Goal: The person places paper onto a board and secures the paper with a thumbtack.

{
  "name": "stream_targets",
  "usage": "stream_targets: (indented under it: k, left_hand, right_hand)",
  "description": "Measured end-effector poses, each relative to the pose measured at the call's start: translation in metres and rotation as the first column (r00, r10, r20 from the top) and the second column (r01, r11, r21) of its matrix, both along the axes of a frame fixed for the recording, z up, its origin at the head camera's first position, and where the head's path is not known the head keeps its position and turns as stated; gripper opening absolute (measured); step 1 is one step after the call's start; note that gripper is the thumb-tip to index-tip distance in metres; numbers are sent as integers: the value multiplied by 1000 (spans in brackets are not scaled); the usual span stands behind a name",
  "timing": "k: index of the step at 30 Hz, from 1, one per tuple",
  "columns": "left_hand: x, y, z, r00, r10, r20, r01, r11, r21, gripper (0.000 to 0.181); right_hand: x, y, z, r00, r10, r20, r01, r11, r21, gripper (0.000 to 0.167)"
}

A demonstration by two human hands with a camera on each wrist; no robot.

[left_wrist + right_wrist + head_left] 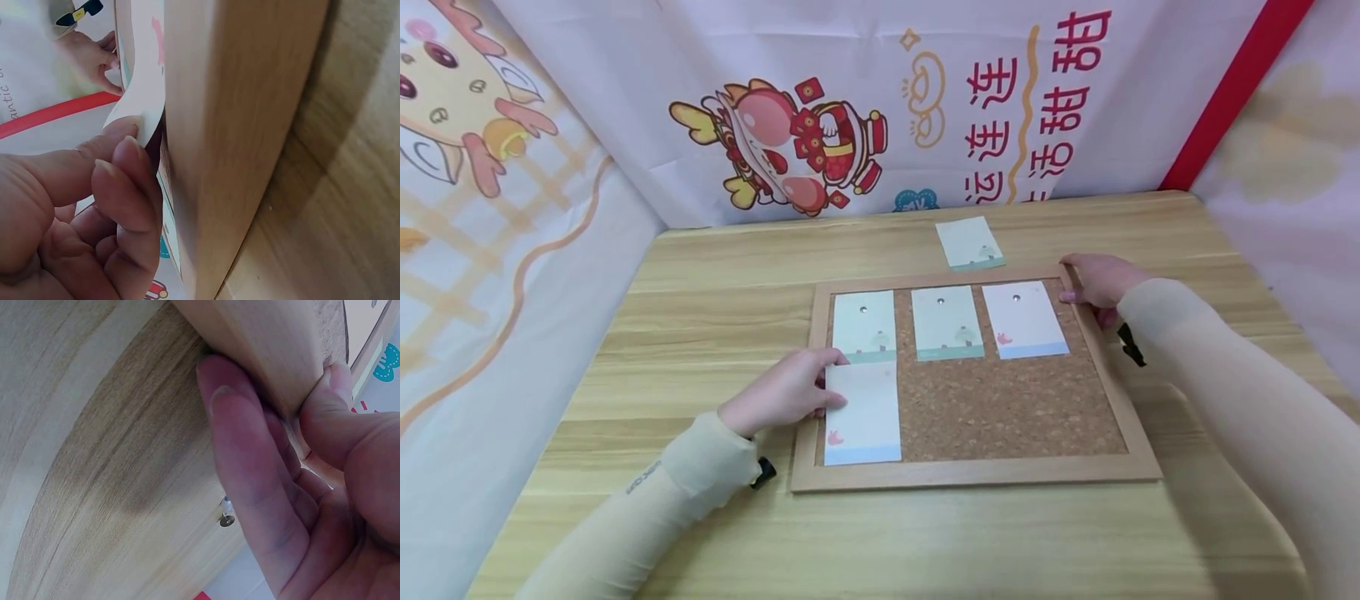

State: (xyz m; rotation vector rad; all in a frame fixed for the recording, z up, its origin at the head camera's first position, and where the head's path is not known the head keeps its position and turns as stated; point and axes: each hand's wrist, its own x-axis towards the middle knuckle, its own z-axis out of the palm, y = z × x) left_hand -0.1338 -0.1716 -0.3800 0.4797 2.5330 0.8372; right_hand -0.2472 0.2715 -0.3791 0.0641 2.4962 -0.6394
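A cork board (1000, 408) in a wooden frame lies on the table. At its lower left, my left hand (786, 390) pinches the left edge of a white note sheet (867, 417) with a pink figure and a blue band. In the left wrist view, that sheet's edge bends up between thumb and fingers. My right hand (1105, 282) grips the frame's right side near the top corner, thumb on the inner face. Pinned along the top are a green-edged note (863, 329), another green-edged note (946, 329) and a blue-edged note (1030, 321), each with one silver thumbtack.
Behind the board a loose green-edged note (968, 242) lies on the wooden table (722, 275). A thumbtack (227, 520) shows beside my right hand in the right wrist view. Printed cloth (625, 108) hangs around the table's back and sides.
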Motion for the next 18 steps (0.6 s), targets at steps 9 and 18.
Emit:
stream_targets:
  k: [9,18]
  left_hand:
    - [5,8,2,994,-46,-100,30,988,-155,49]
    - [16,14,4,969,-56,-239,-1,973,-232,64]
  right_hand:
    - [1,-1,2,1000,-5,13,5,1000,-19,73]
    - [0,-1,-1,1000,-23,9,23,1000,-22,73]
